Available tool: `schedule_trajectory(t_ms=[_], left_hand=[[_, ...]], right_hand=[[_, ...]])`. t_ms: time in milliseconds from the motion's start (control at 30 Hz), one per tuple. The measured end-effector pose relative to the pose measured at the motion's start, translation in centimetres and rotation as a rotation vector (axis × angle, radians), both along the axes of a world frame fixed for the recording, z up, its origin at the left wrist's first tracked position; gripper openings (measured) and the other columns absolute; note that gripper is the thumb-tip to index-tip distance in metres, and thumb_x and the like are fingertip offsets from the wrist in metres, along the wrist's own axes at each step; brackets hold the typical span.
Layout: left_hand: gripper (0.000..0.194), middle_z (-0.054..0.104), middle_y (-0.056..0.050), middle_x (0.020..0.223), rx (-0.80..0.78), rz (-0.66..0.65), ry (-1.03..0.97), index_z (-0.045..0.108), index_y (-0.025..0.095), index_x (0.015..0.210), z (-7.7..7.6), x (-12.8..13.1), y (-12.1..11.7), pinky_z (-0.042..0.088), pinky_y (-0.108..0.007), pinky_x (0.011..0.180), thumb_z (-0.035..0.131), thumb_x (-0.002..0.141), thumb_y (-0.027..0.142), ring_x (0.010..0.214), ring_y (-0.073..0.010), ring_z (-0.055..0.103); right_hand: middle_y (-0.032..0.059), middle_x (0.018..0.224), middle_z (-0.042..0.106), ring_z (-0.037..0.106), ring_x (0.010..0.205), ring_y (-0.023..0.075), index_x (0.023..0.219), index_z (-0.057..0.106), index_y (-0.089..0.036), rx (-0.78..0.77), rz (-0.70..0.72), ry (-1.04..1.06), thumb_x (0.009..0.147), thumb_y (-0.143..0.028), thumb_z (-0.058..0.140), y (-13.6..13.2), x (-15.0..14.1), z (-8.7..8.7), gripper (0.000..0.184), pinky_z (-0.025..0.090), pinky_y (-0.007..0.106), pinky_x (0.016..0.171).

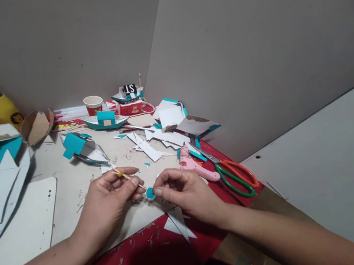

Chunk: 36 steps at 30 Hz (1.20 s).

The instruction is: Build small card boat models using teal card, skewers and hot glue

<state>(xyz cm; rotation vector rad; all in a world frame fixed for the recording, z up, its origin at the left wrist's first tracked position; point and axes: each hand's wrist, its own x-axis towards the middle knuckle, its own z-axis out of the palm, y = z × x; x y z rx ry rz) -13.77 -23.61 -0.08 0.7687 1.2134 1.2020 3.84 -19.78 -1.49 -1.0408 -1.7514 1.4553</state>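
Between thumb and fingers, my left hand (109, 199) pinches a thin wooden stick (126, 175) with a small yellowish knot or wrap near its upper end. My right hand (185, 190) is closed on a small blue cardboard piece (150, 193), held by its edge. The stick's lower tip meets or nearly meets this piece; I cannot tell whether they are joined. Just beyond my hands sits a paper boat (87, 153) with a blue roof. A pink glue gun (196, 165) lies right beside my right hand.
Scissors (236, 177) with orange and green handles lie at the right edge. White card scraps (148, 147) cover the middle. Behind stand a second boat (105, 121), a paper cup (93, 104), a third boat on a red box (130, 108) and a yellow bottle (0, 107). A white phone-like slab (39, 209) lies left.
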Motion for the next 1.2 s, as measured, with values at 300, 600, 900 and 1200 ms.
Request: schedule_trajectory(t_ms=[300,600,900,1200], left_hand=[[0.033,0.070,-0.002,0.070,-0.028,-0.005,-0.004,0.066,0.014,0.097,0.00,-0.18,-0.08,0.051,-0.021,0.066,0.077,0.072,0.031,0.063,-0.0111,0.064],[0.031,0.071,-0.002,0.068,-0.041,0.017,0.002,0.067,0.013,0.095,0.66,0.07,-0.25,0.051,-0.022,0.066,0.077,0.070,0.029,0.063,-0.0119,0.065],[0.031,0.070,-0.002,0.067,-0.012,0.002,0.006,0.067,0.013,0.094,0.68,0.08,-0.36,0.052,-0.022,0.066,0.077,0.070,0.030,0.063,-0.0123,0.065],[0.029,0.069,0.000,0.067,0.039,-0.011,0.024,0.067,0.014,0.095,0.59,0.08,-0.39,0.051,-0.022,0.066,0.075,0.072,0.029,0.063,-0.0118,0.064]], right_hand=[[-0.0043,0.058,0.050,0.042,0.052,0.0072,0.072,0.058,-0.016,-0.040,-0.024,0.049,0.076,-0.035,0.069,-0.13,-0.12,-0.32,0.022,0.034,0.020,0.047],[-0.0044,0.062,0.050,0.042,0.053,0.0071,0.077,0.055,-0.017,-0.020,-0.040,-0.002,0.075,-0.032,0.067,-0.21,-0.32,-0.39,0.019,0.036,0.019,0.047],[0.0002,0.067,0.056,0.051,0.059,0.0108,0.078,0.062,-0.019,0.558,-0.003,-0.141,0.082,-0.017,0.056,-0.64,0.12,-0.17,0.008,0.043,0.023,0.053],[0.0026,0.071,0.063,0.059,0.064,0.0131,0.084,0.066,-0.018,0.670,0.041,-0.139,0.087,-0.018,0.057,-0.55,0.55,-0.07,0.009,0.047,0.025,0.059]])
